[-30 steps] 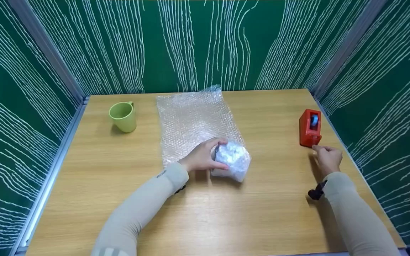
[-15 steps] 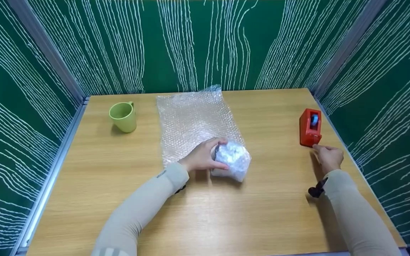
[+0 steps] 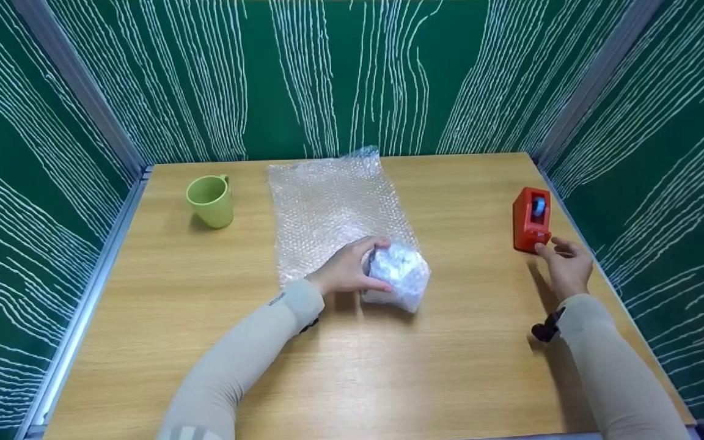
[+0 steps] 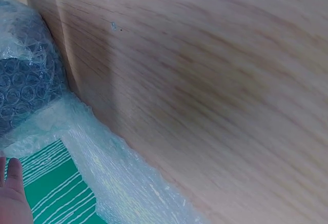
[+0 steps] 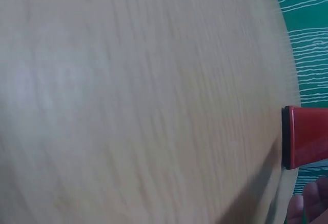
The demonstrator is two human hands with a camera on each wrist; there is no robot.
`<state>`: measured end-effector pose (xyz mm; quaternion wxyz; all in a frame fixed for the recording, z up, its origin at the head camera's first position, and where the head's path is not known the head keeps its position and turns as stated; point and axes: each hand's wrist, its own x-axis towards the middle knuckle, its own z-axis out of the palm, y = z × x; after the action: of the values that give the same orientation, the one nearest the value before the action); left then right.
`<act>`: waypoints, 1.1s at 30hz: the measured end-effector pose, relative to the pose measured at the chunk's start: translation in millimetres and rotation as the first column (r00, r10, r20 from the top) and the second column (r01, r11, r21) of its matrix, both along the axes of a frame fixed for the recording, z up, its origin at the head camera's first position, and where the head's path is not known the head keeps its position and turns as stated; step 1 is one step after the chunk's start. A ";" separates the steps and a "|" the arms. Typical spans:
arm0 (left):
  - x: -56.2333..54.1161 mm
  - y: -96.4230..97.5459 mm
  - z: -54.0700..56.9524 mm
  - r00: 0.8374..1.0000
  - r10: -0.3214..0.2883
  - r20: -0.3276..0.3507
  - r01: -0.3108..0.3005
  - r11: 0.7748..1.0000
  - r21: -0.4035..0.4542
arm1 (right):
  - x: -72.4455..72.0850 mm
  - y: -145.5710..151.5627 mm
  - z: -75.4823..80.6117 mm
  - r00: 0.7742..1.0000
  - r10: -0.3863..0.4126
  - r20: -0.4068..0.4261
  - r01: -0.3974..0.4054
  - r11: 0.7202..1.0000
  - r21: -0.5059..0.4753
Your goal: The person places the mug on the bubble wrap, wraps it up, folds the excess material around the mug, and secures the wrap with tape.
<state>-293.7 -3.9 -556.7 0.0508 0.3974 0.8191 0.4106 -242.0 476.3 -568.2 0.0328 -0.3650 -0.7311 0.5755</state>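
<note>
A bundle wrapped in bubble wrap (image 3: pixel 399 275) stands on the near right end of a flat bubble wrap sheet (image 3: pixel 333 208). My left hand (image 3: pixel 351 267) grips it from the left, thumb in front and fingers behind. Dark contents show through the wrap (image 4: pixel 28 83) in the left wrist view; what they are is hidden. At the front of a red tape dispenser (image 3: pixel 531 220), my right hand (image 3: pixel 566 269) has its thumb and index finger apart at the cutting end. No strip of tape is discernible between them. The dispenser's red side (image 5: pixel 310 134) shows in the right wrist view.
A green mug (image 3: pixel 211 201) stands upright at the back left of the wooden table (image 3: pixel 437 379). Green walls (image 3: pixel 364 79) with white wavy lines enclose the back and both sides. The dispenser is close to the right edge.
My right thumb and index finger, pinched together at the dispenser's front before, have spread apart, with the fingers lifting slightly. The left hand and the bundle have stayed put.
</note>
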 end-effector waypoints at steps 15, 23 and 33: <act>0.1 0.1 -0.4 1.000 0.002 0.014 -0.002 1.000 -0.003 | -9.8 6.7 -10.9 0.999 -0.028 -0.044 0.028 1.000 -0.011; 0.4 -0.6 2.2 1.000 -0.003 0.004 0.003 1.000 -0.011 | -16.0 6.8 -6.7 0.995 -0.063 -0.071 0.056 0.993 -0.105; -0.1 0.0 2.7 1.000 0.006 0.017 -0.006 1.000 -0.026 | -19.3 3.0 -3.5 0.999 -0.047 -0.006 0.047 0.999 -0.018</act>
<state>-293.8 -3.9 -554.0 0.0617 0.3908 0.8249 0.4036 -261.4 479.3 -571.7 0.0451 -0.3805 -0.7170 0.5823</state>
